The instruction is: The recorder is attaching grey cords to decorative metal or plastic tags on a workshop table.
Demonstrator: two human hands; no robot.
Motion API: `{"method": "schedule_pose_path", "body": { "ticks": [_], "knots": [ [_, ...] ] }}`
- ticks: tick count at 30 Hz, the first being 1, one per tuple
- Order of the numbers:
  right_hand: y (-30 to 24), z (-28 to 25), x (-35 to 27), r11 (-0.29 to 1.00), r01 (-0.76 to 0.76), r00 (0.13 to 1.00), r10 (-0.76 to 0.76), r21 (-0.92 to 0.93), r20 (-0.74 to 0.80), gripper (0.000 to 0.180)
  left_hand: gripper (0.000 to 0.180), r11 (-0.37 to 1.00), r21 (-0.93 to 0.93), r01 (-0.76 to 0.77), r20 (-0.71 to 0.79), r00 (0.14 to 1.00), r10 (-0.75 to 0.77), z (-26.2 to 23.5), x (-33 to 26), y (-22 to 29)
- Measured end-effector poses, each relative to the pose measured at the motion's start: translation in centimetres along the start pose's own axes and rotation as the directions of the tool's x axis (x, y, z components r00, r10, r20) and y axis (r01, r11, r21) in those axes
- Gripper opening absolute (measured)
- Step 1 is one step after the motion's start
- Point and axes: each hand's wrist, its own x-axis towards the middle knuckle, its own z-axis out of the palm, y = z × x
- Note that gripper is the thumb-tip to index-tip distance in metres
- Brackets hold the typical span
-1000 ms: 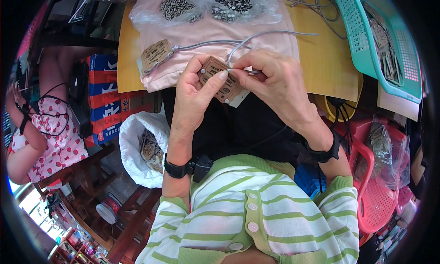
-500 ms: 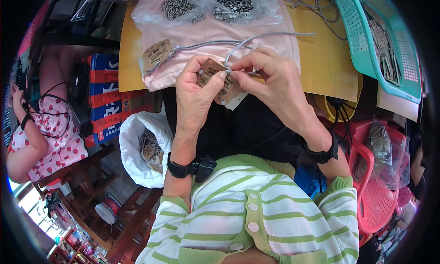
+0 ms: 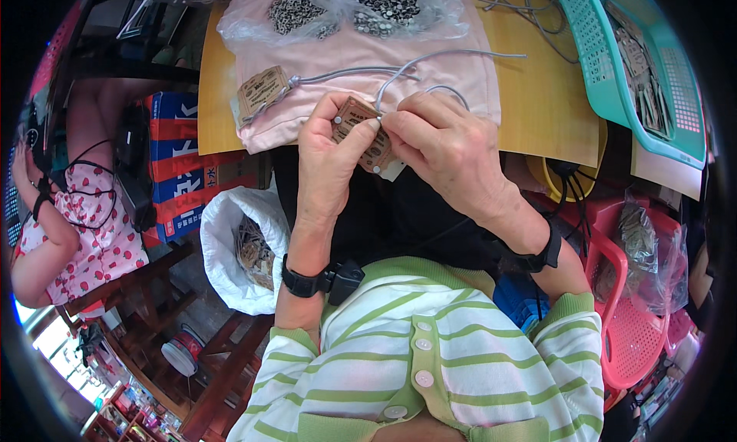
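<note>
My left hand (image 3: pixel 328 154) pinches a brown printed card tag (image 3: pixel 374 153) with small metal studs, thumb on its face. At the tag's upper right edge my right hand (image 3: pixel 454 156) is closed on a thin grey cord (image 3: pixel 393 79), its fingertips touching the left thumb's tip. One cord end stretches off to the right over the pink cloth (image 3: pixel 307 56), and a loop (image 3: pixel 454 91) curves above the right knuckles. The pinched part of the cord is hidden by fingers. Left of my hands, a second brown tag (image 3: pixel 262 93) tied to grey cords lies on the cloth.
Clear plastic bags of metal rings (image 3: pixel 295 16) and metal studs (image 3: pixel 388 8) lie at the back. A turquoise basket (image 3: pixel 668 146) of tags stands right, above a pink chair (image 3: pixel 633 350). A white sack (image 3: pixel 223 269) is lower left. Another person's arm (image 3: pixel 50 246) shows far left.
My right hand has rolled inward so its back faces up, covering more of the tag. A cord loop now shows above it. My left hand stays nearly still; the other person's hand has shifted.
</note>
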Motion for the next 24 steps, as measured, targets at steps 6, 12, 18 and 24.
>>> {"method": "schedule_pose_path", "body": {
  "ticks": [6, 12, 18, 24],
  "knots": [
    [-0.4, -0.4, 0.1, 0.999, -0.037, 0.996, 0.039, -0.029, 0.081, 0.021, 0.018, 0.999, -0.028, 0.027, 0.018, 0.999, -0.026, 0.0, -0.3, 0.2],
    [0.0, 0.0, -0.1, 0.994, -0.074, 0.997, 0.073, 0.076, 0.014, 0.017, 0.02, 0.999, -0.022, 0.025, 0.033, 0.999, -0.025, -0.3, -0.1, 0.2],
    [0.1, -0.1, 0.0, 0.899, -0.278, 0.96, 0.276, 0.339, 0.055, 0.011, 0.022, 0.991, -0.075, 0.11, 0.123, 0.987, -0.1, -0.9, 0.1, 0.7],
    [-0.2, -1.0, 0.6, 0.795, -0.413, 0.911, 0.369, 0.445, 0.186, 0.012, 0.022, 0.989, -0.072, 0.126, 0.148, 0.982, -0.114, -1.3, 0.2, 0.6]
  ]
}}
